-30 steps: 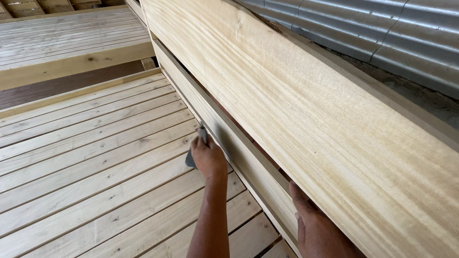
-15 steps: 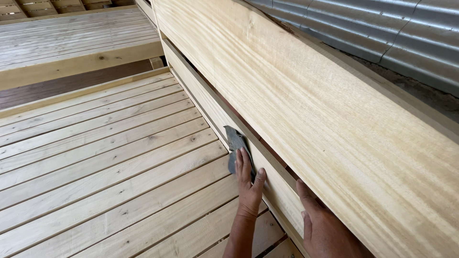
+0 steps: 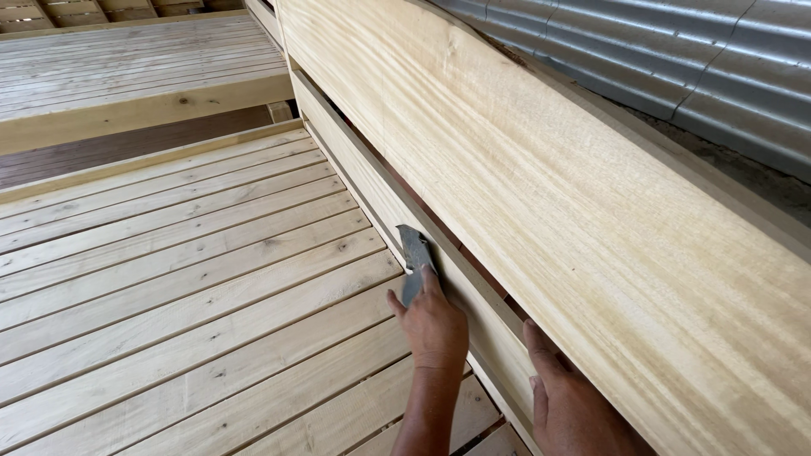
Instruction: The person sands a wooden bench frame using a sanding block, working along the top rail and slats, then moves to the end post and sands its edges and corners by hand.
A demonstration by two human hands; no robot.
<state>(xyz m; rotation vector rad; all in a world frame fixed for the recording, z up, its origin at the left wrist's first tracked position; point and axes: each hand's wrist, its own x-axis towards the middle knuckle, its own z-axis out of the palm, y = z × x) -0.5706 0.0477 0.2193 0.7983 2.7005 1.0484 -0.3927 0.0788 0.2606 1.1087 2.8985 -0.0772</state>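
Pressing a grey sheet of sandpaper (image 3: pixel 414 260) flat against the narrow side rail (image 3: pixel 397 211), the left hand (image 3: pixel 432 325) sits at the near middle of the view; its fingers (image 3: pixel 431 283) lie together and extended along the sheet, thumb spread to the left, pinning the paper to the wood rather than curling round it; the upper end of the sheet sticks out past the fingertips, bent slightly off the rail; the forearm comes up from the bottom edge; the right hand (image 3: pixel 570 397) is at the near right, just beside the left, tucked under the lower edge of the wide pale board (image 3: pixel 574 194) that leans over the rail; its thumb lies against the rail's top edge, the other fingers are hidden behind the board, so whether they are spread or closed cannot be told; the hand touches the wood but carries no loose thing; the board runs diagonally from far left to near right with strong grain lines; a dark gap shows between it and the rail; to the left lies a slatted plank deck (image 3: pixel 186 295), slats running left to right; a second slatted frame (image 3: pixel 135 76) sits far left; corrugated metal sheeting (image 3: pixel 676 67) fills the far right.
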